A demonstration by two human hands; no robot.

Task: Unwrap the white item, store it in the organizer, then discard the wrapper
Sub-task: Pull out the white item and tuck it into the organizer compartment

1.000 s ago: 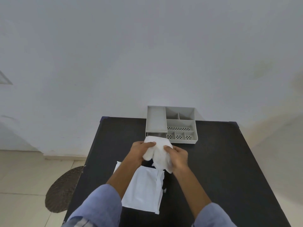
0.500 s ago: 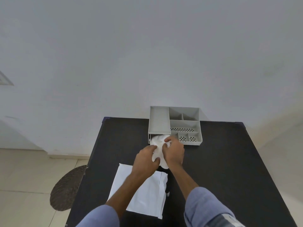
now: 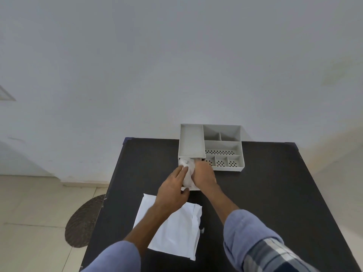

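Observation:
A crumpled white cloth-like item (image 3: 187,169) lies in the pulled-out drawer at the front left of the grey organizer (image 3: 191,143). My right hand (image 3: 204,174) presses on the item from the right, fingers curled over it. On the item's left side rests my left hand (image 3: 172,190), fingers extended, thumb at the drawer's front edge. The flat white wrapper (image 3: 174,232) lies on the black table (image 3: 265,193) under my left forearm. Most of the drawer is hidden by my hands.
The organizer stands at the table's far edge against a white wall, with several small perforated compartments (image 3: 222,162) on its right. A dark round mat (image 3: 84,220) lies on the tiled floor left of the table. Bare tabletop stretches to the right.
Both hands carried the white item forward from above the wrapper to the organizer's front and pushed it down into the drawer. The wrapper has stayed flat on the table.

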